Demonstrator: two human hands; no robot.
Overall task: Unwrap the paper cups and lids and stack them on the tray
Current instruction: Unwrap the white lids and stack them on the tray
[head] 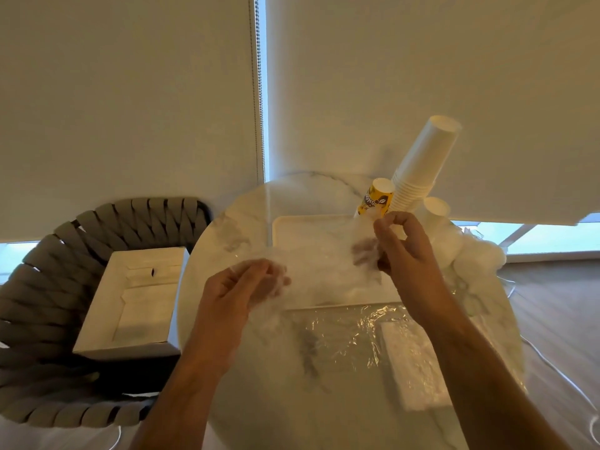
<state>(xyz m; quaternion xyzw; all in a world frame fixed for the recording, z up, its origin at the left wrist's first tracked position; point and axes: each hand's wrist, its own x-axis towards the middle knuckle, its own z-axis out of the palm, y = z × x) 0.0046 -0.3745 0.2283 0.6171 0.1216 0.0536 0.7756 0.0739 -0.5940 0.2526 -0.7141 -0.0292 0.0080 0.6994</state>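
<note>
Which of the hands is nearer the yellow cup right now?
Right. The right hand pinches wrap just below the yellow cup; the left hand grips wrap farther off, lower left.

Counts on and beside the round marble table

Two bare hands: the left hand [246,284] at 7 o'clock of the tray, the right hand [402,245] at its 3 o'clock. One cream tray [302,228]. One tall stack of white paper cups [422,170] at 1 o'clock, its cups too tightly nested to count; one yellow printed cup [376,198] just left of it; one small white cup [436,207] just right. One heap of white lids [470,258] at 3 o'clock, number unclear. One sheet of clear plastic wrap [344,336] at 6 o'clock. One woven chair [65,254] at 9 o'clock holding one open cardboard box [136,303].
</note>
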